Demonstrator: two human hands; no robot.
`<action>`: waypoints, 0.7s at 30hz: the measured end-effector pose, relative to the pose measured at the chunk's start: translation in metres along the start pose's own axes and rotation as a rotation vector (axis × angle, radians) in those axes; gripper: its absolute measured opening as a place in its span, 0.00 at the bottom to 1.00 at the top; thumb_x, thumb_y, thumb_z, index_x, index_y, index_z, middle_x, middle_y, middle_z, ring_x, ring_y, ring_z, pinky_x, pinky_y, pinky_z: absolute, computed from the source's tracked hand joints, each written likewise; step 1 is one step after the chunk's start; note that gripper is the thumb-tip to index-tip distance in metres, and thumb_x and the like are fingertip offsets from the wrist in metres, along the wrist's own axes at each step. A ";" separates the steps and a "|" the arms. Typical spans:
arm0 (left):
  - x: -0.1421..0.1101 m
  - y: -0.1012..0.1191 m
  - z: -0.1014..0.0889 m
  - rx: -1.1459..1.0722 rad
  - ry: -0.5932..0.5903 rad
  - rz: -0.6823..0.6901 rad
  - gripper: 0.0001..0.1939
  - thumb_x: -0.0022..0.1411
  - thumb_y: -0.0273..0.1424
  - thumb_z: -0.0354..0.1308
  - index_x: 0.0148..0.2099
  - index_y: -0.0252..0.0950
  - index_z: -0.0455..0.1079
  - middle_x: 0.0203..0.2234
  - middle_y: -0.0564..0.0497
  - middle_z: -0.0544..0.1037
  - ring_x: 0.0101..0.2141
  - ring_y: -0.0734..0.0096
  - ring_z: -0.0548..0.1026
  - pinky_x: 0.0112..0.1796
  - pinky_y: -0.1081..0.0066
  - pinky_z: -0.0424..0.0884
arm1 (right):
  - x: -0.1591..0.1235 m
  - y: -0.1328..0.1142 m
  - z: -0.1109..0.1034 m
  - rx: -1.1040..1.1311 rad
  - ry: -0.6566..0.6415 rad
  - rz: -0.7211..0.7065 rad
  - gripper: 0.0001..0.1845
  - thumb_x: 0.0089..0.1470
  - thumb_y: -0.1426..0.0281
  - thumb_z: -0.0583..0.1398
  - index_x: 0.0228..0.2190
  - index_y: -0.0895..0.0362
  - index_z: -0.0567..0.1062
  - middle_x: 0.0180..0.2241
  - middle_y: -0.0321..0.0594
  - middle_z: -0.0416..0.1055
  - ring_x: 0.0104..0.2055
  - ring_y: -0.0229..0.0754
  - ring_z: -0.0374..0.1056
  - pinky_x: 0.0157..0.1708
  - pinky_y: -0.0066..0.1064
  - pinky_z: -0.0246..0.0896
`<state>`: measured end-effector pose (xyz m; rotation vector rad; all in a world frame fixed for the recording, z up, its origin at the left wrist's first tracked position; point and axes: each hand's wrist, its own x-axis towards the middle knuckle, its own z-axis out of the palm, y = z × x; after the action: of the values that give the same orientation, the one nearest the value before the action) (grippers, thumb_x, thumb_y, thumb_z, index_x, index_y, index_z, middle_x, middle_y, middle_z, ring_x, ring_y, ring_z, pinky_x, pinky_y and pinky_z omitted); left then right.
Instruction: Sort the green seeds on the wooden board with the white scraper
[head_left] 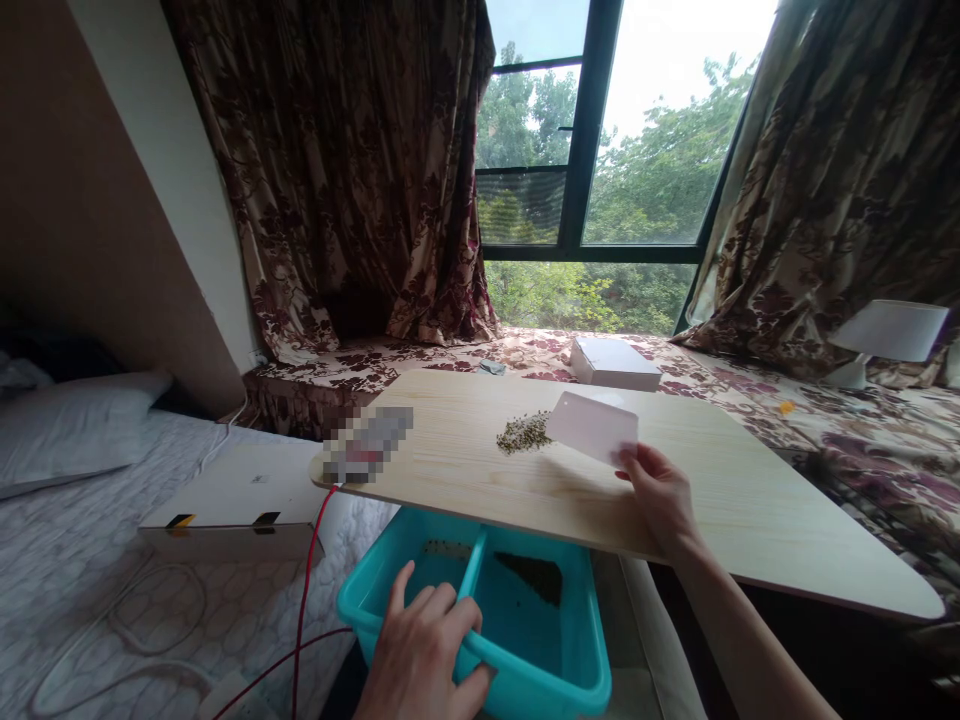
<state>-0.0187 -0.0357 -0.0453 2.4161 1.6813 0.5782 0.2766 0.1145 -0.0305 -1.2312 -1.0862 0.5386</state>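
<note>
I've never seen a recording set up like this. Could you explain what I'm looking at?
There is no machine here: just a person's two bare hands, seen from one camera worn on their head, looking forward and down. On the pale tabletop lies a patch of small grains, and at its left end something pixelated. The right hand holds a flat white card beside the grains. The left hand grips the divided teal tub below the table's near edge; more grains lie inside it.

Two hands (427, 640) (664, 490), one card (592, 425), one bin (559, 692), two boxes (236, 480) (616, 362).
</note>
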 end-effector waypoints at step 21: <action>-0.003 -0.001 0.004 0.021 -0.028 0.005 0.07 0.46 0.24 0.55 0.30 0.42 0.65 0.26 0.59 0.70 0.33 0.68 0.71 0.58 0.47 0.42 | 0.002 -0.002 0.008 -0.038 -0.105 -0.043 0.18 0.43 0.57 0.63 0.32 0.58 0.78 0.29 0.42 0.78 0.29 0.43 0.71 0.31 0.35 0.69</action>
<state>-0.0184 -0.0376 -0.0502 2.4320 1.6786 0.5277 0.2694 0.1191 -0.0283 -1.2205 -1.2135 0.5564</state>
